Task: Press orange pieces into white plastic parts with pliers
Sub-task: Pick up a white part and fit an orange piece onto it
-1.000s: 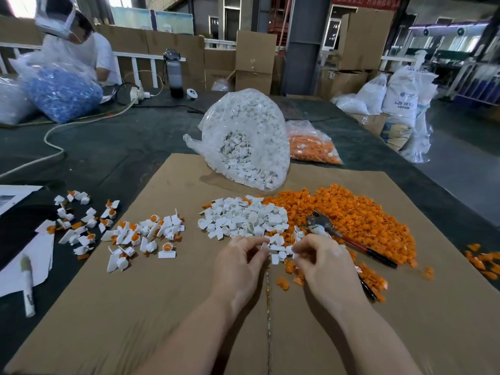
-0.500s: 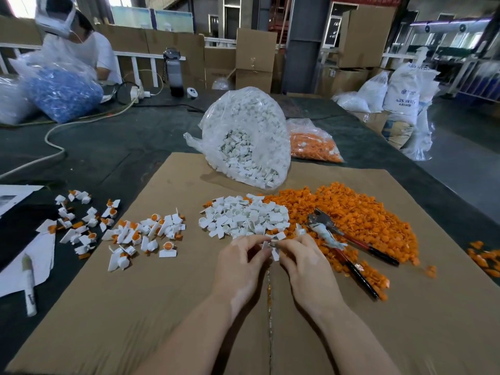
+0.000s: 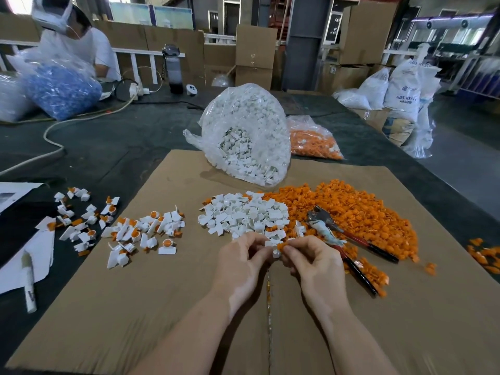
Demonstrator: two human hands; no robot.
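Note:
My left hand (image 3: 240, 262) pinches a small white plastic part (image 3: 271, 244) at its fingertips. Facing it, my right hand (image 3: 311, 259) pinches an orange piece (image 3: 281, 247) right against that part. Both hands hover over the cardboard sheet (image 3: 162, 307), just in front of a heap of white parts (image 3: 243, 215). A wide heap of orange pieces (image 3: 357, 209) lies to the right. The pliers (image 3: 349, 238), with red and black handles, lie on the orange heap, untouched. White parts with orange pieces in them (image 3: 143, 234) lie scattered to the left.
An open clear bag of white parts (image 3: 246, 133) stands behind the heaps, with a bag of orange pieces (image 3: 311, 142) beside it. A marker (image 3: 29, 282) lies on white paper at left. A person (image 3: 73, 41) sits far left behind a bag of blue parts (image 3: 59, 87).
My right hand has drawn back from the white heap toward my left hand, and now holds an orange piece against the white part. The pliers have not moved.

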